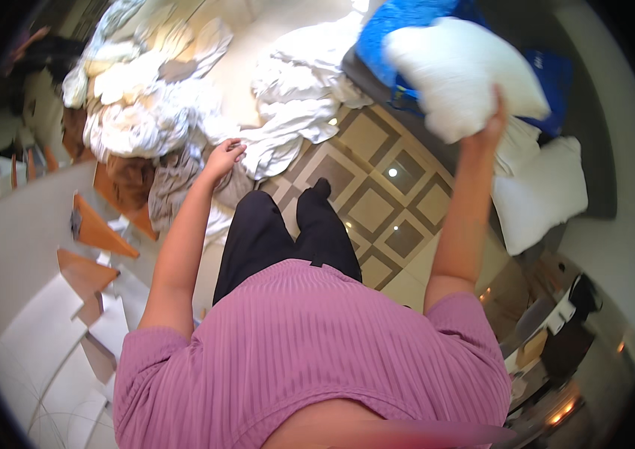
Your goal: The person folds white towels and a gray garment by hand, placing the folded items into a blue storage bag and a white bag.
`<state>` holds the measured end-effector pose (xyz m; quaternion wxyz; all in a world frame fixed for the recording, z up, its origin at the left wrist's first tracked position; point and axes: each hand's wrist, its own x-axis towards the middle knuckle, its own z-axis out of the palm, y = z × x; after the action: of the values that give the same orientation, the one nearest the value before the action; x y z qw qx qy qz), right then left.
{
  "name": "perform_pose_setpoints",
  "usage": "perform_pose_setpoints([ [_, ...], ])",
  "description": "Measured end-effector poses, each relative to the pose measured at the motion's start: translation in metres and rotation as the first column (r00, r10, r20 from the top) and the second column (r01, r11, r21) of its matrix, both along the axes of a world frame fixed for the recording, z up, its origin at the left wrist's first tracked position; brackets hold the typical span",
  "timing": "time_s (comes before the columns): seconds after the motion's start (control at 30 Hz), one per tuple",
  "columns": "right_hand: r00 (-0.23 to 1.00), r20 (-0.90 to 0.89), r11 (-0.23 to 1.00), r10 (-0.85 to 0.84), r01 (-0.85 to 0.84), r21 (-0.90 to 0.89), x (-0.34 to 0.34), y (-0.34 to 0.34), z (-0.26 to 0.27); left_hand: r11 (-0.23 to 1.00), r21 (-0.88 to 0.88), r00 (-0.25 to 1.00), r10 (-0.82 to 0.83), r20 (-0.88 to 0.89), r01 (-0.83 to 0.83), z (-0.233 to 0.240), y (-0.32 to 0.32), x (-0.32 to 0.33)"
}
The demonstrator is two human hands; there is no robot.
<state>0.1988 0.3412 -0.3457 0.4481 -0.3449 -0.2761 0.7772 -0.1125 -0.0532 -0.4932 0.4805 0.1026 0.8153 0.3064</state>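
Observation:
My right hand (487, 124) grips the near edge of a white pillow (452, 67), which is held up over a dark grey sofa (429, 149). Behind that pillow, a bright blue bag (376, 42) shows on the sofa. A second white pillow (544, 193) lies on the sofa to the right of my right forearm. My left hand (226, 160) hangs with loosely curled fingers and nothing visible in it. Just beyond it, crumpled white sheets (281, 149) spread over the floor, though I cannot tell whether the fingers touch them.
A large heap of white and cream linen (137, 123) stands at the far left, with brown cloth (132, 177) and grey-brown cloth (174, 179) below it. White chairs (42, 325) with orange-brown parts line the left. Patterned floor tiles (370, 205) lie before my feet.

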Motion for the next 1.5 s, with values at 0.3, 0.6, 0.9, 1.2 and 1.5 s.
perform_pose_setpoints([
  [0.3, 0.163, 0.786, 0.743, -0.596, 0.483, 0.464, -0.055, 0.071, -0.154, 0.905, -0.425, 0.976, -0.062, -0.21, -0.034, -0.082, -0.217, 0.013],
  [0.6, -0.391, 0.438, 0.088, 0.81, -0.657, -0.749, -0.249, -0.33, -0.642, 0.812, -0.582, 0.964, -0.183, -0.192, 0.038, -0.143, -0.185, 0.022],
  [0.9, 0.751, 0.401, 0.763, 0.525, -0.207, -0.612, -0.358, -0.449, -0.704, 0.882, -0.457, 0.926, -0.076, -0.369, -0.109, -0.177, -0.22, -0.013],
  [1.2, 0.422, 0.408, 0.548, 0.81, -0.792, -0.269, -0.256, -0.233, -0.173, 0.66, 0.209, 0.678, 0.735, 0.019, -0.721, -0.198, -0.183, -0.037],
  [1.5, 0.684, 0.42, 0.652, 0.596, -0.718, 0.244, -0.146, -0.197, 0.182, 0.817, 0.041, 0.528, 0.333, 0.781, -0.575, 0.001, -0.007, -0.102],
])
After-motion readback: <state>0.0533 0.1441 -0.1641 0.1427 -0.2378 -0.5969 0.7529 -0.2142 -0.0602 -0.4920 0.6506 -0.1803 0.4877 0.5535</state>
